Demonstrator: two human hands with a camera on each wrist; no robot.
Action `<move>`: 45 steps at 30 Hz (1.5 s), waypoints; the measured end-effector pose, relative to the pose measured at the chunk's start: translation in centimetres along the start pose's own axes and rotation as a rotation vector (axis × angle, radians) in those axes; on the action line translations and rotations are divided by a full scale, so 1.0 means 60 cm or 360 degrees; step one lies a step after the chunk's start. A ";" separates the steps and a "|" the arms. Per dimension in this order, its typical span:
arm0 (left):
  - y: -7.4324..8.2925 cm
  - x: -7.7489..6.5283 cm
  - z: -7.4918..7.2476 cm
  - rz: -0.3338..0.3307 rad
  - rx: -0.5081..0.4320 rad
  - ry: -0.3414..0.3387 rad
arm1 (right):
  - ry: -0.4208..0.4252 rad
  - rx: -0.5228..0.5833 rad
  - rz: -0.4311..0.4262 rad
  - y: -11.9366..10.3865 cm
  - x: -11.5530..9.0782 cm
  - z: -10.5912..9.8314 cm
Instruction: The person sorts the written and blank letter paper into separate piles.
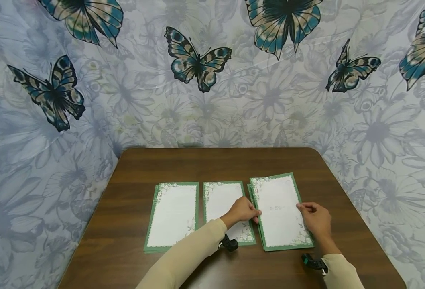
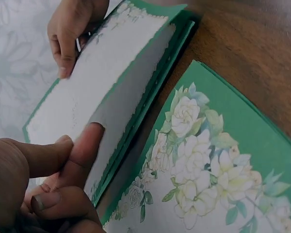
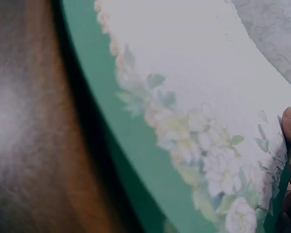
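Note:
A white sheet with a green floral border (image 1: pixel 279 214) is lifted a little over the right-hand stack, its surface slightly bowed in the right wrist view. My left hand (image 1: pixel 242 210) pinches its left edge between thumb and finger, clearly seen in the left wrist view. At the opposite edge, my right hand (image 1: pixel 316 220) grips the sheet with the thumb on top. Small faint print, too blurred to read, shows mid-sheet. Under it, the green edges of the right stack (image 2: pixel 182 46) show, mostly covered.
Two more stacks of matching bordered sheets lie on the brown table (image 1: pixel 212 164): a left stack (image 1: pixel 174 212) and a middle stack (image 1: pixel 221 198), the latter partly under my left forearm. A butterfly-printed cloth (image 1: pixel 136 100) hangs behind. Both wrists wear dark straps.

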State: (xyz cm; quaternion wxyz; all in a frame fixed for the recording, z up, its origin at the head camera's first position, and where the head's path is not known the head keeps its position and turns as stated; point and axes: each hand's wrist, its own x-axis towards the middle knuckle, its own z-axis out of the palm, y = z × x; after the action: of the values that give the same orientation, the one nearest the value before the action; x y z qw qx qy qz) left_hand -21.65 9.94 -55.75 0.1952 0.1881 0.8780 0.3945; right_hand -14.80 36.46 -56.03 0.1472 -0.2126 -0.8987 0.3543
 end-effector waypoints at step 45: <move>0.013 0.016 0.019 -0.0120 0.0572 0.0010 | -0.0080 -0.0158 0.0004 0.023 0.003 0.042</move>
State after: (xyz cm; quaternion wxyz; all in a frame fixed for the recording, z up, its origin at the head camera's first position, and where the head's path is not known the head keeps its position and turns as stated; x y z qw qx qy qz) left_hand -21.78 11.57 -56.05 0.1705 0.1858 0.9413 0.2242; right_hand -15.60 36.00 -58.76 0.1134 -0.2117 -0.9183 0.3146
